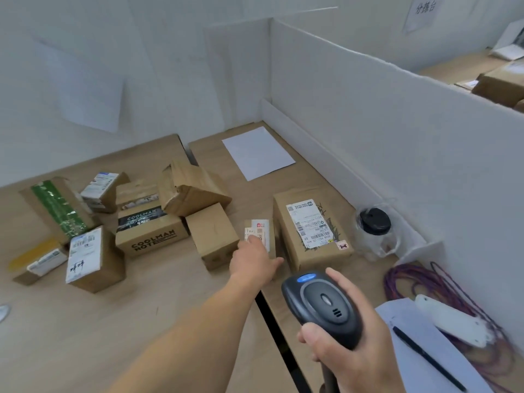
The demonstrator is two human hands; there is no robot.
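Head view: the small parcel lies on the table between a plain carton and a labelled carton. It looks light and stiff, best taken by its long sides. The left hand stretches forward, fingers flat on its top, thumb splayed, while the right hand grips the scanner.

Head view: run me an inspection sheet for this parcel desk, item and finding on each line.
Surface: wooden desk, dark gap between two tops.
Job's things: black scanner; small labelled parcel; larger labelled box right of it.
Clutter: cardboard boxes piled at left; lidded cup in clear bag; blank sheet; pen on paper.
Hands: left hand rests on the small labelled parcel; right hand grips the scanner.
Cables: purple cable coiled at right.
Surroundings: white partition, more boxes behind it.
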